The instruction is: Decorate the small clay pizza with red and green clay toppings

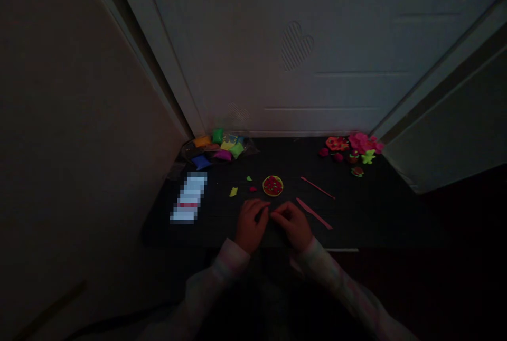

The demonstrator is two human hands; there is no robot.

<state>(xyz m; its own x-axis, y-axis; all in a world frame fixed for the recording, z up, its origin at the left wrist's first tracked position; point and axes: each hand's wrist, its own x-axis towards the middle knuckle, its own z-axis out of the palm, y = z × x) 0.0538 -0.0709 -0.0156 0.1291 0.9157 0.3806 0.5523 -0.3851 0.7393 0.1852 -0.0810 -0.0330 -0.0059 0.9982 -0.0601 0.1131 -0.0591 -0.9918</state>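
Note:
My left hand [252, 225] and my right hand [293, 223] meet near the front of the dark table, their thumbs and fingertips pinched close together. Whatever is between the fingers is too small and dark to make out. Just beyond them lies a round clay pizza [273, 186] with a yellow rim, red top and green bits. Left of it are a small red clay piece [253, 189], a green clay bit [249, 178] and a yellow clay piece [233, 192]. A pink plastic knife [315, 214] rests right of my right hand, with a thin pink modelling stick [317, 188] behind it.
A clear bag with several coloured clay packets [223, 154] sits at the back left. In front of it a lit, blurred phone screen [189, 198] lies flat. Several small clay figures [360, 143] stand at the back right. A white panel [253, 56] rises behind the table [178, 235].

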